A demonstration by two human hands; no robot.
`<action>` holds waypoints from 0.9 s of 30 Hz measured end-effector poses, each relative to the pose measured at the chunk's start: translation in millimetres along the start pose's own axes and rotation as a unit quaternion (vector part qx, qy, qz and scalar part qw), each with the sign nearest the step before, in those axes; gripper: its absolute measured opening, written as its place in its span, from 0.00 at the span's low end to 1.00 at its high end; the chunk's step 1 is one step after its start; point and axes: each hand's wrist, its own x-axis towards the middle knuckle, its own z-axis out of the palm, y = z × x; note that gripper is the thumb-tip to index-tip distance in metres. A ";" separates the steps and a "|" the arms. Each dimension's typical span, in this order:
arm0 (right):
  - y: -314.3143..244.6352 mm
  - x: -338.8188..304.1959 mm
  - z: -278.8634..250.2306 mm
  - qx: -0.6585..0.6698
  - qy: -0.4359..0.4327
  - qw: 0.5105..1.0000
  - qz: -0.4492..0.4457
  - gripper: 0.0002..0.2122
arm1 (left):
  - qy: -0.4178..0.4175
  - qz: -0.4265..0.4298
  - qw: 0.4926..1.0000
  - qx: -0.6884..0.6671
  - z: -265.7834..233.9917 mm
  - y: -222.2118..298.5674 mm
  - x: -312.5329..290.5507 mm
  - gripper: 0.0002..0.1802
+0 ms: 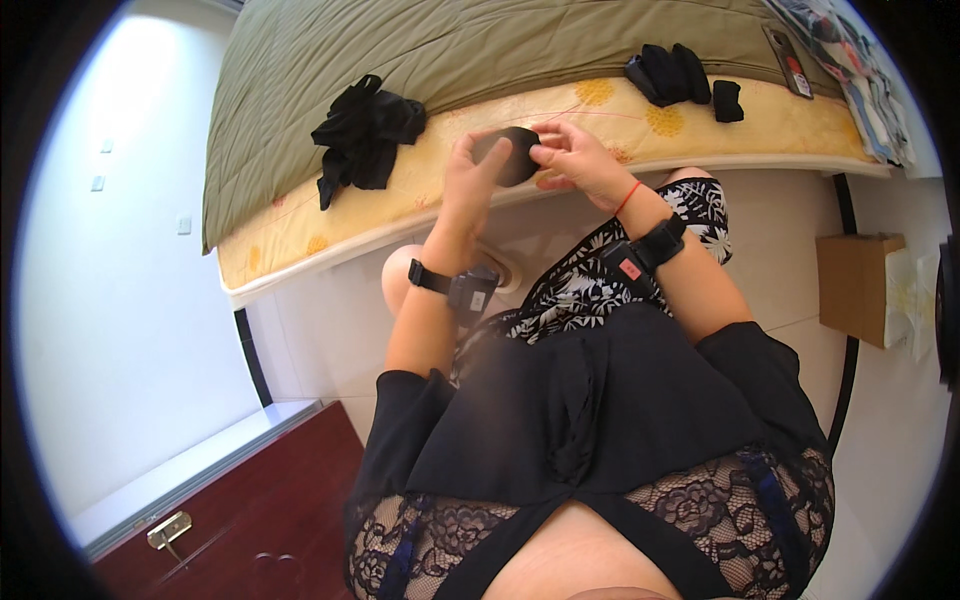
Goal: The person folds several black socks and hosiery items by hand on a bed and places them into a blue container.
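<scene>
Between my two hands, above the bed's near edge, is a bunched black sock [519,158]. My left hand [474,172] grips it from the left, with the thumb lying across its front. The fingers of my right hand [580,160] pinch its right edge. A loose heap of black socks [368,135] lies on the mattress to the left of my hands. On the right, several folded black bundles [672,76] sit side by side, and a smaller folded black piece [728,101] lies next to them.
The yellow patterned mattress [450,130] has an olive quilt [400,40] across its far part. At the far right are a phone [788,62] and a patterned cloth [850,60]. A cardboard box [858,288] stands right of the bed; a dark red wooden door [260,510] is lower left.
</scene>
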 end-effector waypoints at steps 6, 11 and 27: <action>2.1 -0.2 -8.8 0.085 -0.039 0.995 -0.041 0.20 | -0.058 -0.080 0.988 -0.122 8.0 2.2 -2.0 0.22; 5.4 0.6 -10.2 0.013 -0.004 0.993 -0.116 0.20 | -0.044 0.294 0.852 0.432 25.3 15.7 -12.5 0.36; 16.2 3.6 -11.8 -0.014 0.036 0.995 -0.095 0.22 | -0.100 0.302 0.871 0.375 33.6 -26.4 8.7 0.46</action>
